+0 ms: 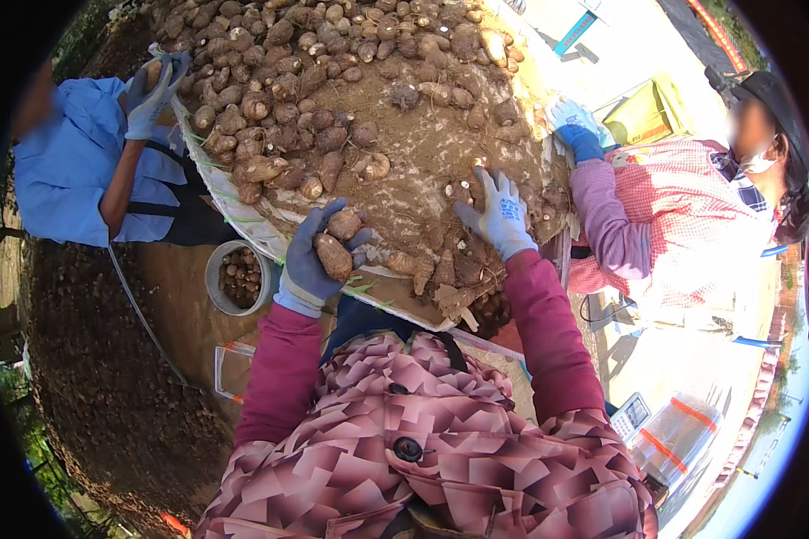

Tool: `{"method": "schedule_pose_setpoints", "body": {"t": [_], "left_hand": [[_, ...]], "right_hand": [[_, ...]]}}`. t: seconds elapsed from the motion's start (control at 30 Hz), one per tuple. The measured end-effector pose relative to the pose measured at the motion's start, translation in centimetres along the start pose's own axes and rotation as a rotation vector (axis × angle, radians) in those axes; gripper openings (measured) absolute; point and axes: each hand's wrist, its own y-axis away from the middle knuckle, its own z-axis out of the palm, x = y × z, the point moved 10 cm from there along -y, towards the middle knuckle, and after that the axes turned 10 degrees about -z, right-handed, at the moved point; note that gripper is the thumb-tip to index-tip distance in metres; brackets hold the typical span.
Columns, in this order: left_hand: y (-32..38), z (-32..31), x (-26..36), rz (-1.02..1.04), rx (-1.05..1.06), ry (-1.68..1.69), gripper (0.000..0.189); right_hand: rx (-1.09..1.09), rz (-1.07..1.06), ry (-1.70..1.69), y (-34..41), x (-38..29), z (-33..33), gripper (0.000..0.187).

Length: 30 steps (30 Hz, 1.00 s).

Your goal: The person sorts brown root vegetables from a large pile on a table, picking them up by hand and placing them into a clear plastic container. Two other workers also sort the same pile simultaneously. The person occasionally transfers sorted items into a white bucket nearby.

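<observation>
Two brown taro corms (334,257) rest in my left hand (301,266), which wears a grey-palmed work glove. It is palm up, fingers curled around them, over the near edge of a soil-covered sorting table (404,195). My right hand (502,214), in a pale glove with blue print, reaches palm down over the soil with its fingers apart. A small corm (480,162) lies at its fingertips; contact is unclear. Below that hand lie several more corms (445,269). A large heap of taro (276,87) covers the table's far left.
A bucket (243,276) of small corms stands below the table at left. A co-worker (108,162) at left holds a corm; another (667,209) at right has a gloved hand at the table edge. Dark heaped material (108,364) covers the ground at lower left.
</observation>
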Motion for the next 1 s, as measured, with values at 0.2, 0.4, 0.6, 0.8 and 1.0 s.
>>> {"method": "schedule_pose_setpoints", "body": {"t": [0.2, 0.4, 0.6, 0.8, 1.0], "left_hand": [[6.6, -1.7, 1.7, 0.077, -0.222, 0.317, 0.061], [13.4, -8.9, 4.9, 0.332, -0.011, 0.242, 0.055], [22.8, -26.7, 12.0, 0.588, 0.727, 0.126, 0.045], [27.3, -37.6, 11.7, 0.484, 1.067, 0.353, 0.03], [23.7, -33.1, 7.1, 0.462, 0.651, 0.41, 0.042]], "right_hand": [[-0.104, -0.079, -0.285, 6.2, 3.7, 0.5, 0.066], [-0.032, -0.06, -0.078, 7.0, 2.9, -3.5, 0.04], [-0.033, -0.269, -0.281, 4.3, -8.8, -1.1, 0.041], [-0.211, -0.46, -0.309, 5.0, -15.5, 1.2, 0.065], [-0.282, -0.51, -0.062, 8.1, -10.0, 4.4, 0.077]]}}
